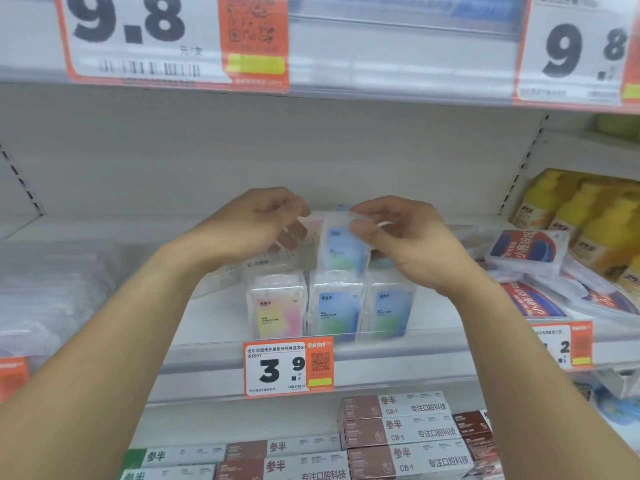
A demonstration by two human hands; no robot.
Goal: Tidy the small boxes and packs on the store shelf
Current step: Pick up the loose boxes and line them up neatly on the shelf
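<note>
**Both hands on upper-tier floss boxes, middle shelf**

Bare forearms rise from the bottom corners of the view and meet over the middle shelf. Right hand (pixel 401 240) has thumb and curled fingers pinching the top edge of a clear plastic box with a blue-green label (pixel 343 251); the box stands upright just left of the palm and rests on top of the front row. Left hand (pixel 256 226) has its fingers curled down onto a clear plastic box with a pink label (pixel 310 226), which sits directly beneath the fingertips, touching the blue-green box on its left side. Most of the pink box is hidden by the fingers; the grip itself cannot be confirmed beyond fingertip contact.

Beneath both hands stands a front row of three like boxes: one pink-yellow box (pixel 277 311) on the left, two blue boxes (pixel 337 311) beside it, all upright and touching, at the white shelf lip (pixel 207 355). An orange-and-white price tag reading 3.9 (pixel 287 367) hangs on that lip. Flat clear packs with red-and-blue labels (pixel 526 251) lie stacked and tilted to the right, with yellow bottles (pixel 588 216) behind them. White-and-brown toothpaste cartons (pixel 398 427) fill the shelf below.

The held box is transparent, rounded at the corners, motion-blurred.
</note>
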